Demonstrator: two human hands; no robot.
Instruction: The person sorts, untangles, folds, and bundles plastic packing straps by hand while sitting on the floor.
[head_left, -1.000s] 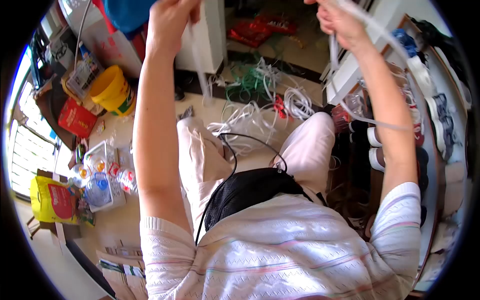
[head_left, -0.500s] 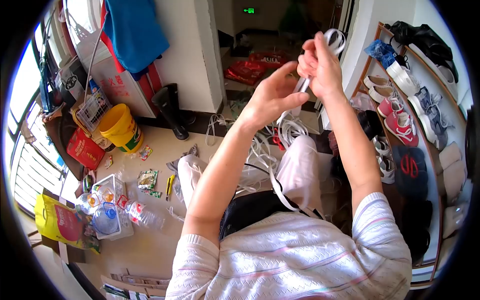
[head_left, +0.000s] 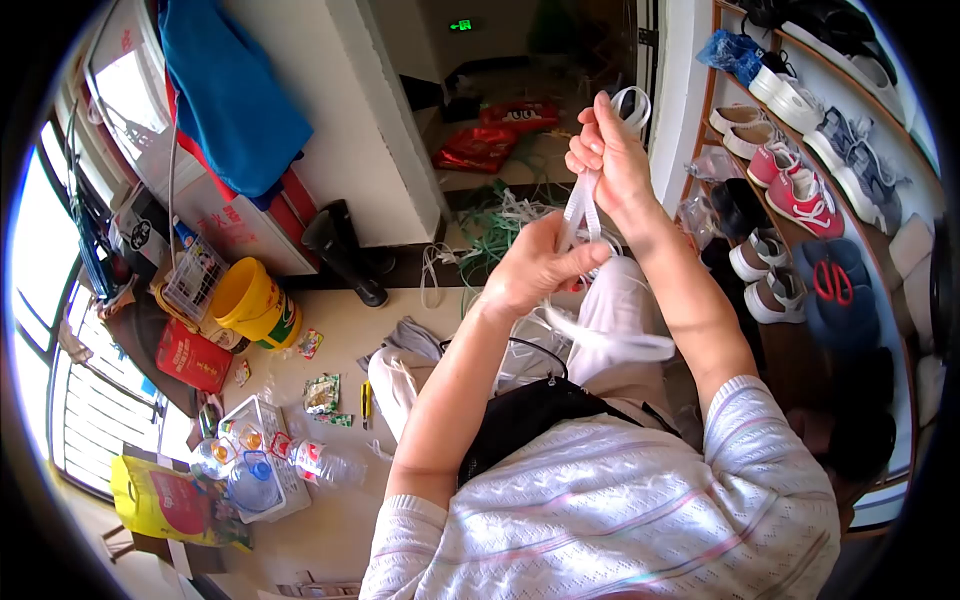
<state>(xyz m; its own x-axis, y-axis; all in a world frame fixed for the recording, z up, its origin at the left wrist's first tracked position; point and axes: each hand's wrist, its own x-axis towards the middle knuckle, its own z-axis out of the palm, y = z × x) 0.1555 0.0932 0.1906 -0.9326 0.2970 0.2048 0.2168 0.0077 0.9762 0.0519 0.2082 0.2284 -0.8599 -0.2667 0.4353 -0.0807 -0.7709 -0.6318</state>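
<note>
Wide apart a second ago, the hands are now close together, left of the rack (head_left: 892,310). The right hand (head_left: 616,168) grips the strap (head_left: 581,205), flat, white, curling into a loop; the left hand (head_left: 535,268), lower, curves around it, grip unclear.

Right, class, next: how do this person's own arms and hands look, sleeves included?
The left hand and right hand are gloveless, forearms bare. The left sleeve and right sleeve are short, whitish textured knit with ribbed cuffs and faint pastel stripes.
</note>
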